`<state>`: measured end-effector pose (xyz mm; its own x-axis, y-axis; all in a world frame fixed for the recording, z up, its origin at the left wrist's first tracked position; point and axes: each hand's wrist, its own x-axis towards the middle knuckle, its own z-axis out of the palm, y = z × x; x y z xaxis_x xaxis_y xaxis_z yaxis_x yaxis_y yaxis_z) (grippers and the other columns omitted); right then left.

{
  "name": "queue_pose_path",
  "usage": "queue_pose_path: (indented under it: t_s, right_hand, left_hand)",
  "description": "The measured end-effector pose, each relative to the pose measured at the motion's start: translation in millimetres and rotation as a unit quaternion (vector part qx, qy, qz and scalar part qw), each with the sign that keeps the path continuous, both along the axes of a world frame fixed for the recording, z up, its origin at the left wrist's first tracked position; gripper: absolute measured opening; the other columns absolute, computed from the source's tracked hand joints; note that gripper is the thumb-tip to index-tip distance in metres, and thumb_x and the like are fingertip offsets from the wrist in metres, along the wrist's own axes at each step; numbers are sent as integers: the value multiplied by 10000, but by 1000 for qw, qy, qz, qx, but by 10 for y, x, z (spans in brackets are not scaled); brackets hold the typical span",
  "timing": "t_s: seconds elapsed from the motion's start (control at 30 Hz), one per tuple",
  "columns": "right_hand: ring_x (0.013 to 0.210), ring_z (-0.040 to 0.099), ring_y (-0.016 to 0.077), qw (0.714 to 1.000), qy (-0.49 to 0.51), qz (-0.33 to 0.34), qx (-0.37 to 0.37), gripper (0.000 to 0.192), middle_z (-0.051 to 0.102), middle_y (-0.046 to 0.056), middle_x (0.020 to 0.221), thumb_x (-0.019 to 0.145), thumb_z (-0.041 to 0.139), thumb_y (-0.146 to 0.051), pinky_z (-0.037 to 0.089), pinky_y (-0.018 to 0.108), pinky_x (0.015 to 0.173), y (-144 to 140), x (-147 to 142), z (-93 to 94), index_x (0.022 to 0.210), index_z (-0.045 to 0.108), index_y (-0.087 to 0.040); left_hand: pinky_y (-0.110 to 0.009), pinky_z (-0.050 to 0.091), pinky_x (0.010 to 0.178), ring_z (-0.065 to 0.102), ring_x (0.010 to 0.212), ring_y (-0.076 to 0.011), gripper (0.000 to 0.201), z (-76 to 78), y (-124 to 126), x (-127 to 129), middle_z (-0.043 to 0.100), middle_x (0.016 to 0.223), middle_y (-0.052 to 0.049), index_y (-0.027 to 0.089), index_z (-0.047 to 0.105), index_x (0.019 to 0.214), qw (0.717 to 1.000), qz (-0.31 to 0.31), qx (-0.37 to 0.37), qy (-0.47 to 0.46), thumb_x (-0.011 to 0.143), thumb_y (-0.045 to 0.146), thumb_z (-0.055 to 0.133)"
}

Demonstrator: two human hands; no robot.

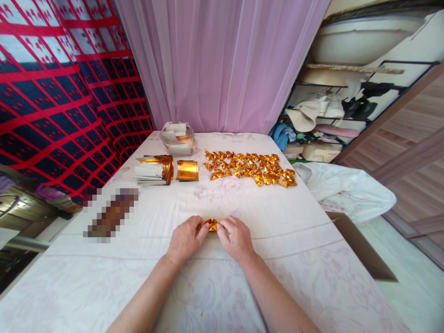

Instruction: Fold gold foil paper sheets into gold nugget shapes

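Much of the small folded piece of shiny gold foil paper (211, 225) was hidden by the fingertips pinching it from both sides, so that only its creased, pointed middle could be seen; its full outline could not be made out. A patch on the near left of the counter (294, 277) was blotted out by coarse brown and white pixel blocks (110, 215), and what lay under it could not be told. Both forearms were cut off at the lower edge of the view. No writing or label could be read anywhere.

The foil piece was held low over the pale flower-printed cloth on the counter, at the near middle, between the two hands. The left hand (185, 239) was curled, knuckles up, with its fingertips closed on the left end of the piece; the right hand (236, 238) was curled likewise and closed on the right end. The piece was bright orange-gold, mirror-like, and sharply folded.

Farther off, a spread of many small folded gold foil shapes (250, 168) was laid in rough rows right of centre. To the left of it a short curled stack of gold foil sheets (187, 170) was seen, and beside that a thicker bundle of white-backed gold sheets (154, 170). A clear plastic bag of paper (178, 138) was set at the far edge, before a pale purple curtain (222, 60).
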<state>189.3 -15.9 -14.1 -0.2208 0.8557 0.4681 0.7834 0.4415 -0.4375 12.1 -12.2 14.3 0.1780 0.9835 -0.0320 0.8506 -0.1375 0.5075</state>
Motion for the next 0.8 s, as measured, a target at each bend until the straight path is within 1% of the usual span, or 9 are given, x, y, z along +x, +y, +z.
queue_pose_path:
  t_s: [0.17, 0.3, 0.43, 0.53, 0.63, 0.7, 0.8]
  right_hand:
    - [685, 534, 134, 1000, -9, 8, -5, 298, 572, 11, 667, 916, 438, -200, 333, 248, 675, -9, -26, 31, 651, 573, -196]
    - [667, 525, 130, 1000, -18, 5, -4, 296, 567, 10, 654, 900, 440, -179, 320, 254, 661, 0, -56, 32, 630, 561, -195]
    - [685, 536, 130, 1000, -24, -6, -13, 279, 585, 11, 667, 900, 471, -207, 319, 251, 670, 12, -33, 51, 646, 587, -194]
    - [681, 547, 121, 999, -22, -9, -39, 256, 597, 2, 668, 883, 509, -220, 316, 243, 652, 17, -3, 99, 645, 600, -195]
    - [618, 534, 90, 996, -26, -8, -89, 266, 593, -27, 631, 860, 537, -201, 295, 228, 594, 43, 20, 168, 598, 583, -197]
    - [583, 524, 73, 992, -44, -23, -116, 289, 591, -46, 605, 847, 560, -203, 285, 217, 569, 94, 52, 218, 559, 573, -198]
    - [576, 531, 73, 987, -65, -89, -117, 294, 612, -46, 614, 853, 577, -242, 283, 216, 560, 255, 172, 288, 563, 607, -206]
  left_hand:
    - [-267, 353, 648, 615, 769, -180, 247, 32, -4, 17, 655, 820, -33, 205, 599, 775, 1000, -1, 3, 25, 942, 266, 426]
    - [-259, 362, 658, 621, 779, -171, 251, 26, 11, 53, 658, 825, -26, 209, 599, 780, 999, -11, 3, 30, 951, 262, 423]
    - [-267, 360, 650, 623, 772, -181, 256, 21, 43, 51, 660, 819, -34, 206, 600, 779, 999, -3, 11, 33, 949, 277, 422]
    - [-271, 358, 641, 620, 766, -187, 255, 39, 85, 36, 658, 816, -38, 207, 605, 776, 999, -13, 18, 29, 941, 294, 431]
    - [-270, 365, 642, 621, 770, -186, 248, 69, 154, 25, 664, 831, -39, 210, 617, 788, 999, -30, 25, 17, 932, 300, 436]
    - [-266, 376, 642, 621, 767, -183, 256, 74, 214, 7, 671, 841, -36, 216, 625, 805, 999, -44, 31, 4, 930, 347, 445]
    - [-268, 405, 641, 615, 716, -176, 313, 27, 311, -61, 677, 816, -27, 221, 628, 826, 997, -48, 43, -33, 914, 467, 455]
